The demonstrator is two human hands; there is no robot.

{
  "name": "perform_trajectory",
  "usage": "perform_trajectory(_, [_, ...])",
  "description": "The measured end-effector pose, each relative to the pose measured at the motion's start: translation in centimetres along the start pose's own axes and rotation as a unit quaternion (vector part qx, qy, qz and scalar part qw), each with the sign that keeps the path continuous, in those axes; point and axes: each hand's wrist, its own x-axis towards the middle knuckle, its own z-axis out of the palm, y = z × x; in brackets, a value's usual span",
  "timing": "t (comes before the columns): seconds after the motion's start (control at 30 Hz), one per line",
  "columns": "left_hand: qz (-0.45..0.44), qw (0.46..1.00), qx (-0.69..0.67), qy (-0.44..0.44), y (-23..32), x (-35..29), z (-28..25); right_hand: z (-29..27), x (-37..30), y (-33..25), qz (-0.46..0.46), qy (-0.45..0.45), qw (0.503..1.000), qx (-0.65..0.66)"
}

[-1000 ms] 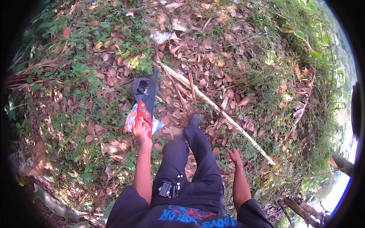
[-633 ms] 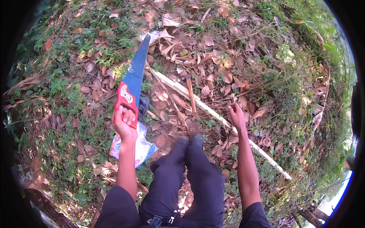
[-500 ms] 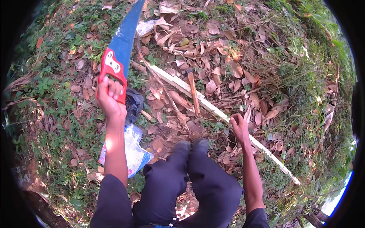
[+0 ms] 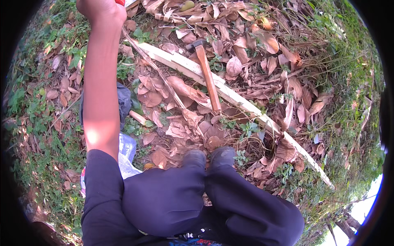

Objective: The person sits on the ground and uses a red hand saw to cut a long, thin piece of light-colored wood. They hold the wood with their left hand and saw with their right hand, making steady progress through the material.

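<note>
My left hand [image 4: 101, 10] is raised at the upper left, cut off by the top edge. It is closed around the red handle [image 4: 120, 2] of the handsaw, of which only a sliver shows; the blade is out of view. My right hand is out of view. On the leafy ground ahead of my shoes lies a long pale wooden strip [image 4: 246, 107], running from upper left to lower right. A hammer [image 4: 208, 78] with a wooden handle rests across it, its dark head pointing away from me.
Beside my left forearm lie a black plastic bag [image 4: 124, 100] and a clear-and-white plastic bag [image 4: 127, 153], both partly hidden. A short stick [image 4: 137, 117] sits near them. Dry leaves, a thin branch [image 4: 158, 69] and low green plants cover the ground. My shoes [image 4: 221, 157] stand close together.
My left hand has moved up and away with the saw, taking the blade out of view. My right hand has left the picture. The view has shifted closer, and my knees have bent apart.
</note>
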Motion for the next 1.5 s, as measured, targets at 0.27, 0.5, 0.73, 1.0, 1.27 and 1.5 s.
perform_trajectory(0.27, [-0.015,0.999,-0.032,-0.009,-1.5,-0.9,-2.5,6.8,-4.4,-6.8,0.053,-0.102,0.993,0.017])
perform_trajectory(0.5, [-0.026,0.999,-0.039,0.023,-0.4,0.3,-6.9,9.8,-6.7,-13.2,-0.031,-0.195,0.980,-0.009])
perform_trajectory(0.73, [-0.004,0.998,-0.035,0.050,1.0,-0.6,-9.3,13.0,-10.9,-16.1,-0.070,-0.290,0.954,-0.032])
perform_trajectory(1.0, [0.219,0.849,0.474,-0.076,-0.5,-8.7,-17.2,13.5,-12.0,-17.5,-0.096,-0.365,0.925,-0.053])
perform_trajectory(1.27, [0.205,0.822,0.504,-0.169,-4.3,-19.8,-22.3,12.6,-12.0,-18.8,-0.118,-0.433,0.888,-0.100])
perform_trajectory(1.5, [0.076,0.788,0.552,-0.262,-6.3,-24.5,-24.2,13.9,-14.2,-21.4,-0.155,-0.526,0.826,-0.133])
